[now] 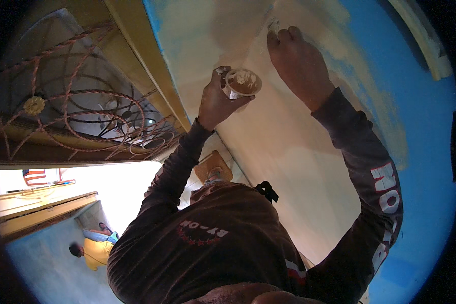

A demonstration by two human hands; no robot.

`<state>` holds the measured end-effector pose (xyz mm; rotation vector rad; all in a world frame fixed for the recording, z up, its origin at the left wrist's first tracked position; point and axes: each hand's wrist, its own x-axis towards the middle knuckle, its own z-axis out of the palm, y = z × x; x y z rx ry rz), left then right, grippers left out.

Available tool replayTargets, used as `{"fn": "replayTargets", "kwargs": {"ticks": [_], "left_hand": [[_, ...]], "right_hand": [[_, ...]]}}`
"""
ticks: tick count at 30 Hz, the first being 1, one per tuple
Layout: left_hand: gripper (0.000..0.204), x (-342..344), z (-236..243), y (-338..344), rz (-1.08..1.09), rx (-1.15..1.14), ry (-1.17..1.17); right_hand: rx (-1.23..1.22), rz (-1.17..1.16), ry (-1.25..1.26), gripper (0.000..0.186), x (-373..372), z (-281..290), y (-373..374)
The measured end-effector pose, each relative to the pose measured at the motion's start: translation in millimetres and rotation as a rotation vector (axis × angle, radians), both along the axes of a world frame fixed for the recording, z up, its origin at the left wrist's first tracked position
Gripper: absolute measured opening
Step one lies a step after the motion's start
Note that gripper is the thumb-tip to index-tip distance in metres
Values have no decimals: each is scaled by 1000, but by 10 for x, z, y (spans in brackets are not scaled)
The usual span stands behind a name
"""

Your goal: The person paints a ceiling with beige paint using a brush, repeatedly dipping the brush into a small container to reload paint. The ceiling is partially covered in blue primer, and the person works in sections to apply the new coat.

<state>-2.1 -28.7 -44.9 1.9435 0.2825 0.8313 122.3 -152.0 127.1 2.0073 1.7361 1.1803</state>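
Observation:
My left hand (216, 105) is wrapped round a small clear plastic cup (235, 94), which is tilted so that its open mouth shows. Pale cream paste (245, 78) coats the inside of the cup, and whitish smears mark my fingers. Higher up and to the right, my right hand (301, 65) is closed against the wall (283, 167). By its fingertips is a small whitish patch or object (273, 25), too unclear to name. Around both hands the wall has a beige coat, with blue paint showing beyond it.
To the left is a window frame (142, 55) with a twisted metal grille (68, 96). A person in a yellow top (97, 253) is at lower left, near a wooden frame (45, 213). A brown square-topped stool (214, 166) stands below me. A pale strip (423, 38) runs along the upper right.

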Motion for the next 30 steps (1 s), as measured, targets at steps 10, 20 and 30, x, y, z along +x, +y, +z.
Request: {"fn": "replayTargets", "kwargs": {"ticks": [10, 20, 30], "left_hand": [[87, -36, -59, 25, 23, -40, 16], [87, -20, -32, 37, 13, 3, -30], [87, -85, 21, 31, 26, -17, -20]], "right_hand": [[-54, -278, 45, 37, 169, 190, -49], [-1, -104, -191, 34, 340, 463, -109], [-68, -168, -151, 24, -103, 793, -240]]}}
